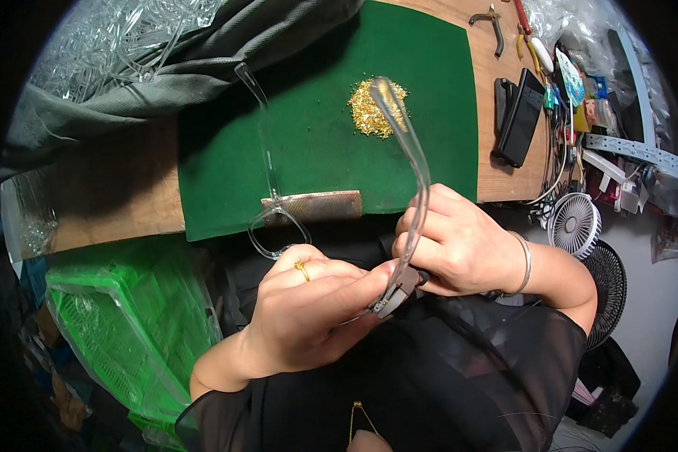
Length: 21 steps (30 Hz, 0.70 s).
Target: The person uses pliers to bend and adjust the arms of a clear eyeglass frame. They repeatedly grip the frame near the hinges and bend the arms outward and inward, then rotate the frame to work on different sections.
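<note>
A pair of clear-framed eyeglasses (414, 162) is in my left hand (301, 309), whose fingers close around the front of the frame. One round rim (255, 233) shows beyond my knuckles, and its see-through temple (270, 162) reaches up over the mat. The other temple rises past my right hand (459, 245). My right hand is closed close to that temple's hinge (399, 292), with its fingers curled. A small dark piece (422, 279) shows at its fingertips; I cannot make out what it is. Past the temple's tip lies a pile of tiny gold-coloured metal parts (369, 109).
A green mat (309, 83) covers the wooden table, with a worn metal-faced block (316, 207) at its near edge. Many clear temples (128, 45) lie on grey cloth at upper left. Pliers (490, 26), a black phone (521, 117) and fans (575, 222) are at right; a green crate (120, 324) stands lower left.
</note>
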Each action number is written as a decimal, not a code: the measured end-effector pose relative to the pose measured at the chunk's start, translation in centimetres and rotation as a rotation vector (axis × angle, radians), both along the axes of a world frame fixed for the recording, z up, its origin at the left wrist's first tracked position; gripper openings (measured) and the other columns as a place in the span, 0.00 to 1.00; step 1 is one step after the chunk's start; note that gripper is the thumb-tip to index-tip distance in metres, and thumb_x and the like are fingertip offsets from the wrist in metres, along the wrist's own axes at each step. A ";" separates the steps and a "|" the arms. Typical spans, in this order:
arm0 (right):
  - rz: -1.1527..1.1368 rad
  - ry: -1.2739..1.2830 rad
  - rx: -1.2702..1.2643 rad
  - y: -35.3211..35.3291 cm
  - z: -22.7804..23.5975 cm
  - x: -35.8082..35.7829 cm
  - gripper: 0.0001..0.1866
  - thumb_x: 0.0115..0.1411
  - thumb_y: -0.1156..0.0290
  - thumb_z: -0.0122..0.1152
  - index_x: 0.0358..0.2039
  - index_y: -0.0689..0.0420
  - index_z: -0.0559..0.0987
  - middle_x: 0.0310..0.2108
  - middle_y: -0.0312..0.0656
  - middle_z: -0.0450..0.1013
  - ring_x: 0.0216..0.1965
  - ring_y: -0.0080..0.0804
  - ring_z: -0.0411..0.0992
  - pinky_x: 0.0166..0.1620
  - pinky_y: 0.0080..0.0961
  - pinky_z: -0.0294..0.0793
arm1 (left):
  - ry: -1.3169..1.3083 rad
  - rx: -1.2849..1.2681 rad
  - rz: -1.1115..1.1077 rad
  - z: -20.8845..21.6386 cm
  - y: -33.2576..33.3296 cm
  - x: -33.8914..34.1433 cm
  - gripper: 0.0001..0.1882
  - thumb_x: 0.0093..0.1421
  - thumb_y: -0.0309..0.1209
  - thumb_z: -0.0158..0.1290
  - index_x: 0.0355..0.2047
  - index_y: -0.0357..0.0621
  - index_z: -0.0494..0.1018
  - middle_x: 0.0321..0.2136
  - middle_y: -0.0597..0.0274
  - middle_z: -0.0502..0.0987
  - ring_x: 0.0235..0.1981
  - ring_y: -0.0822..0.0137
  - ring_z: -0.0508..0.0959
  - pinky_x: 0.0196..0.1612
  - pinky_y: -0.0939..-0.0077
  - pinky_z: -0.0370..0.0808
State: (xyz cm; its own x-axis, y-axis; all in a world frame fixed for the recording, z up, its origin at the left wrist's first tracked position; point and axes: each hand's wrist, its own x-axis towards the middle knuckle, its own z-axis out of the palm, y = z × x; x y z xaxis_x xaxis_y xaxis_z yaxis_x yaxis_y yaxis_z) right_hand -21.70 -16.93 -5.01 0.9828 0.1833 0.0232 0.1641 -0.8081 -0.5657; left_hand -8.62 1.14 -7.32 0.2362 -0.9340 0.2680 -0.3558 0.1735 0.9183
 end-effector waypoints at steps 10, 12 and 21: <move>0.023 -0.065 -0.136 0.0 -0.6 0.1 0.10 0.37 0.71 0.58 0.16 0.54 0.65 0.17 0.36 0.59 0.21 0.30 0.62 0.28 0.26 0.62 | -0.125 0.012 -0.022 -0.4 0.2 -0.2 0.25 0.41 0.23 0.60 0.44 0.46 0.74 0.18 0.76 0.67 0.22 0.77 0.72 0.26 0.76 0.55; 0.024 -0.053 -0.141 0.1 -0.5 0.1 0.09 0.37 0.71 0.57 0.16 0.54 0.65 0.17 0.35 0.59 0.21 0.30 0.62 0.28 0.26 0.62 | -0.133 0.010 -0.026 -0.5 0.3 -0.3 0.26 0.41 0.23 0.60 0.45 0.46 0.74 0.17 0.76 0.66 0.22 0.77 0.71 0.26 0.76 0.55; 0.036 -0.002 -0.179 0.3 -0.3 0.0 0.10 0.37 0.71 0.58 0.18 0.55 0.65 0.18 0.36 0.60 0.22 0.31 0.63 0.29 0.27 0.62 | -0.153 0.100 -0.046 0.0 0.3 0.1 0.21 0.37 0.28 0.66 0.36 0.47 0.78 0.25 0.70 0.78 0.25 0.73 0.76 0.28 0.78 0.61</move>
State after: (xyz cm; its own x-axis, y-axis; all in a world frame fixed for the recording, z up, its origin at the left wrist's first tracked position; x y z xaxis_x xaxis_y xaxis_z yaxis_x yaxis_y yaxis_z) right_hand -21.69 -16.67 -5.30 0.9755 0.2199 -0.0106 0.1960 -0.8894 -0.4129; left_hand -8.55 1.46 -7.36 0.1561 -0.9668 0.2025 -0.4863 0.1032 0.8677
